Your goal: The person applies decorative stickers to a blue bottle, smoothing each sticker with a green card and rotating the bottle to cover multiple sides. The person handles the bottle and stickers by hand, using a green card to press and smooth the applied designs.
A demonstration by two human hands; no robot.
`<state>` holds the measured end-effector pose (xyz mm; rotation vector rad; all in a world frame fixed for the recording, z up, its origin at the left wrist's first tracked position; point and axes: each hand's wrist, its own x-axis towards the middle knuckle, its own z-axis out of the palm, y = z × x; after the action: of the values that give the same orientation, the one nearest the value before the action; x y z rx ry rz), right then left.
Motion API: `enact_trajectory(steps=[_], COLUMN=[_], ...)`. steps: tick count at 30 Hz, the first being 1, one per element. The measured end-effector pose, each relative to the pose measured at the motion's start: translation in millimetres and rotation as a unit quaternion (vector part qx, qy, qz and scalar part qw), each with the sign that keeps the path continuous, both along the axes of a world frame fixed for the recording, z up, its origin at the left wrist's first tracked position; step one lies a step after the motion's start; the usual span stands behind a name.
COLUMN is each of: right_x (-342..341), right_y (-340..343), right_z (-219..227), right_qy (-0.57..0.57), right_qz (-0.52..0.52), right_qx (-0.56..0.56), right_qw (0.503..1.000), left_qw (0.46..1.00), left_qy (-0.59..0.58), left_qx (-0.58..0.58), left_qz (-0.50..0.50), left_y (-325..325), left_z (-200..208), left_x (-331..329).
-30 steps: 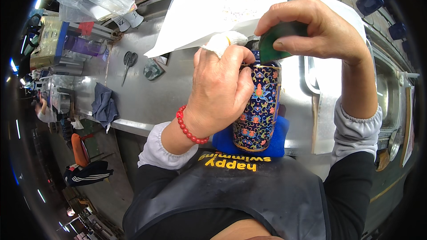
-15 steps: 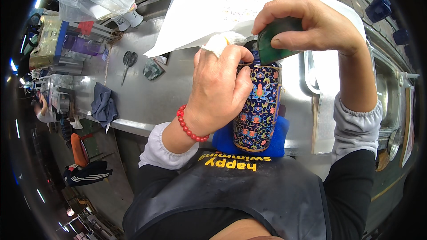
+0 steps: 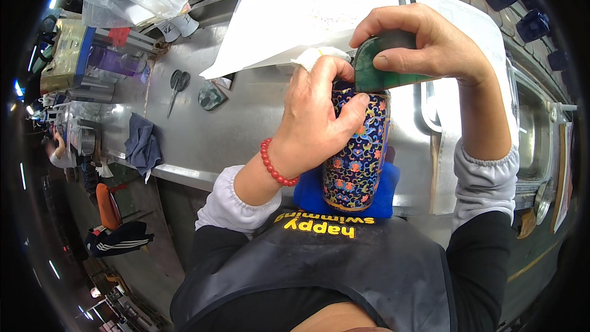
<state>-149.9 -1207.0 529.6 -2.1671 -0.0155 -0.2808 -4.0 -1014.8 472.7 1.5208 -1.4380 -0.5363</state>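
A dark blue jar (image 3: 356, 172) with a colourful floral pattern lies on its side, its base toward me, on a blue cloth (image 3: 384, 193). My left hand (image 3: 322, 107) is closed round the jar's far end, thumb on top of the pattern. A crumpled white cloth (image 3: 312, 56) shows at its fingers. Between the thumb and curled fingers of my right hand (image 3: 430, 46) is a green, round-edged scraper (image 3: 369, 64), one edge down at the jar's far end. Whether that edge touches the jar I cannot tell.
White sheets (image 3: 264, 18), one with small printed patterns, lie on a metal tray beyond the jar. Black scissors (image 3: 178, 83), a small green scraper (image 3: 211, 95) and a grey cloth (image 3: 143, 141) lie left on the metal table. Several blue jars (image 3: 531, 24) stand along the far side; a sink (image 3: 534, 141) is right.
My left hand has shifted right, its thumb reaching farther over the jar. The green scraper in my right hand has tilted flatter, and my right forearm has moved slightly left.
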Motion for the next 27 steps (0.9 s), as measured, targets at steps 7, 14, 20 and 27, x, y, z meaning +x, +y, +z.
enact_trajectory(steps=[7, 14, 20, 27], right_x=[-2.6, -35.4, -65.8, -59.3], right_y=[2.3, 36.1, 83.4, 114.8], right_z=[-12.8, -17.3, -27.3, -48.3], right_qy=[-0.025, -0.099, -0.138, -0.166], right_qz=[-0.030, -0.253, -0.380, -0.365], right_qx=[0.062, 0.053, 0.075, -0.028], right_qw=[0.997, 0.961, 0.912, 0.916], left_qw=[0.998, 0.992, 0.993, 0.996], left_qy=[-0.028, 0.124, 0.117, 0.046], left_qx=[-0.063, 0.024, -0.001, -0.074], left_qz=[-0.004, -0.003, 0.006, -0.017], left_y=[-5.6, -2.0, -8.0, -8.8], left_z=[-5.7, -2.8, -14.3, -14.7], left_x=[2.6, -4.9, -8.2, 2.6])
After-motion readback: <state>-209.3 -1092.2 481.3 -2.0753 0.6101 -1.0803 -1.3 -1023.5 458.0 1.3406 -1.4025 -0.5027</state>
